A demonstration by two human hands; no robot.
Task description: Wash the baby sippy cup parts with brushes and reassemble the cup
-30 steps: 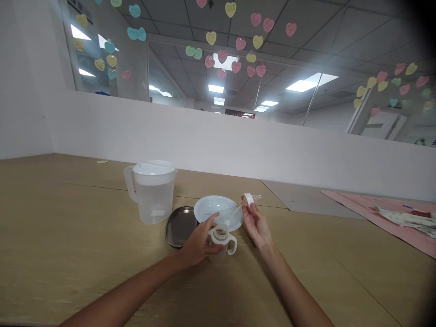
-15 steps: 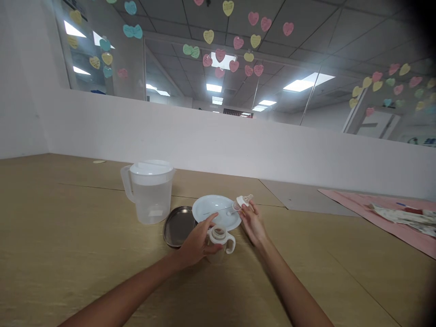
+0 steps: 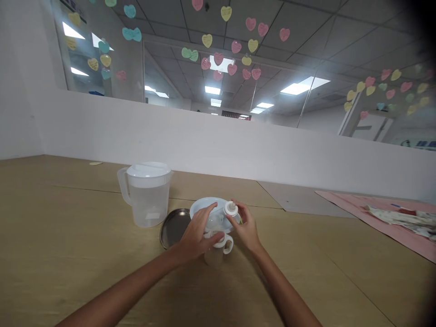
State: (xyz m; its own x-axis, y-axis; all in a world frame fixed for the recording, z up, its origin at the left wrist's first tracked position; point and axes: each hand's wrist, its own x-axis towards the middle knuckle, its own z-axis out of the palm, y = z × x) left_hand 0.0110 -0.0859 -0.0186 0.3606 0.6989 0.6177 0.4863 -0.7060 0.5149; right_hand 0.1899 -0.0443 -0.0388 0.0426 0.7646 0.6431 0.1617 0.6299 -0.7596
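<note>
A clear baby bottle [image 3: 214, 259] with white side handles stands upright on the table in front of me. My left hand [image 3: 199, 231] is at its left, fingers stretched upward and thumb across the bottle's mouth, partly hiding the top. Whether the palm touches the left handle cannot be told. Between the fingertips of my right hand [image 3: 248, 227] is the white bottle cap [image 3: 230, 208] with its clear teat, raised above and slightly right of the bottle. A white plate [image 3: 201, 202] lies behind both hands, partly covered by them.
To the left stands a lidded clear plastic pitcher [image 3: 150, 204] holding clear liquid. A metal tray [image 3: 173, 229] lies between it and my left hand. At the far right, a pink cloth [image 3: 344, 204] carries a patterned cloth and a pen. A white wall [image 3: 204, 145] bounds the table's back.
My right hand has brought the cap left and turned it more upright. My left hand has loosened from the bottle and risen, its fingers now pointing up.
</note>
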